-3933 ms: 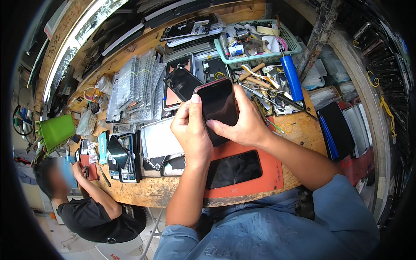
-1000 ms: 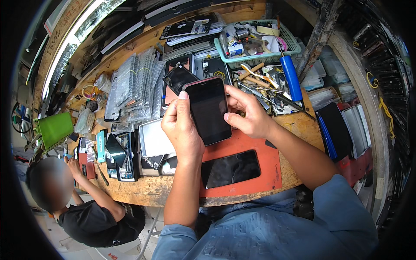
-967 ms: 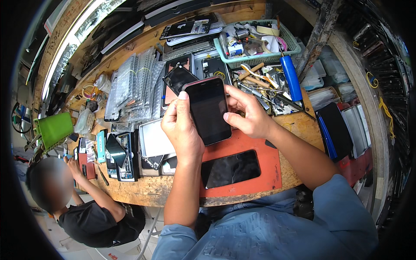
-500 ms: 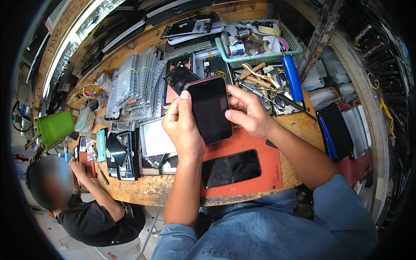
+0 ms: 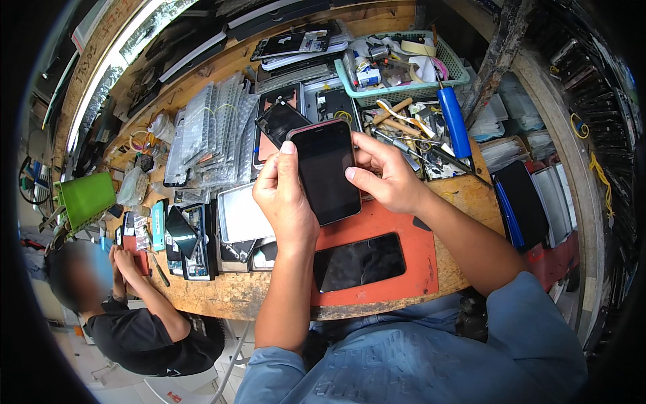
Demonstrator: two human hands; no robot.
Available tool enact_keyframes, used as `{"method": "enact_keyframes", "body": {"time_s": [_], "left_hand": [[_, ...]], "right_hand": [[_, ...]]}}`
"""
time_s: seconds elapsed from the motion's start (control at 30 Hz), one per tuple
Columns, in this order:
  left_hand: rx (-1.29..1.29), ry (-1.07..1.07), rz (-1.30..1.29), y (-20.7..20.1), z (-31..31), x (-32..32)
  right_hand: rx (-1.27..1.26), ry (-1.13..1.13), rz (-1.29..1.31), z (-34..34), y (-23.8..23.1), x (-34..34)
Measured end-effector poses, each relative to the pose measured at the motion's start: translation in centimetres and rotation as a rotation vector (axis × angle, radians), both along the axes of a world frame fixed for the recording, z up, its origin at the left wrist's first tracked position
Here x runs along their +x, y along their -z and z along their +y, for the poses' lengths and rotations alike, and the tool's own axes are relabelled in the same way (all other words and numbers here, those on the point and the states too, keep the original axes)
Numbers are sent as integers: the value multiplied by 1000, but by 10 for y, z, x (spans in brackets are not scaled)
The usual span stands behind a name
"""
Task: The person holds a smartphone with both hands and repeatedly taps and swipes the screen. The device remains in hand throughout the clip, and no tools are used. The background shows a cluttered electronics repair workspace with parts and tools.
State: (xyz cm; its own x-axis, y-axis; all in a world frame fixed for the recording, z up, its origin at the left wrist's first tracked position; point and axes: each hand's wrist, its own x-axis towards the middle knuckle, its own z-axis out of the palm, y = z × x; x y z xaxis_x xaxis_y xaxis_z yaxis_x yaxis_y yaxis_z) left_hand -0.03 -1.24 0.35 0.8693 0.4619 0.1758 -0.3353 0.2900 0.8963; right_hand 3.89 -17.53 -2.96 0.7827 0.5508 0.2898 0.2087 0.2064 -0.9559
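Observation:
A dark-screened smartphone [image 5: 328, 176] is held up over the bench between both hands. My left hand [image 5: 285, 192] grips its left edge, thumb on the front near the top corner. On its right side my right hand [image 5: 389, 176] is closed around the edge, the thumb tip at the screen's border and the fingers partly behind. Below it, a second phone or loose black screen [image 5: 360, 261] lies flat on an orange mat [image 5: 420, 269]; faint crack-like marks show across it.
Bubble-wrapped parts [image 5: 208, 131] pile up at the left, near opened phones [image 5: 195, 236]. A pale green basket [image 5: 404, 94] of supplies stands at the back. Hand tools and a blue-handled tool [image 5: 453, 121] lie on the right. A co-worker [image 5: 145, 337] sits at far left.
My right thumb has shifted slightly left over the phone's edge. The co-worker's head and hands have moved a little to the right. The held phone stays in place.

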Motion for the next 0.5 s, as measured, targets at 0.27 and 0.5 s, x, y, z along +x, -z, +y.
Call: {"method": "enact_keyframes", "body": {"time_s": [0.27, 0.5], "left_hand": [[-13, 7, 3, 3, 3, 1], [-8, -2, -2, 1, 2, 0]], "right_hand": [[2, -2, -73, -1, 8, 2], [-52, -11, -41, 1, 1, -1]]}}
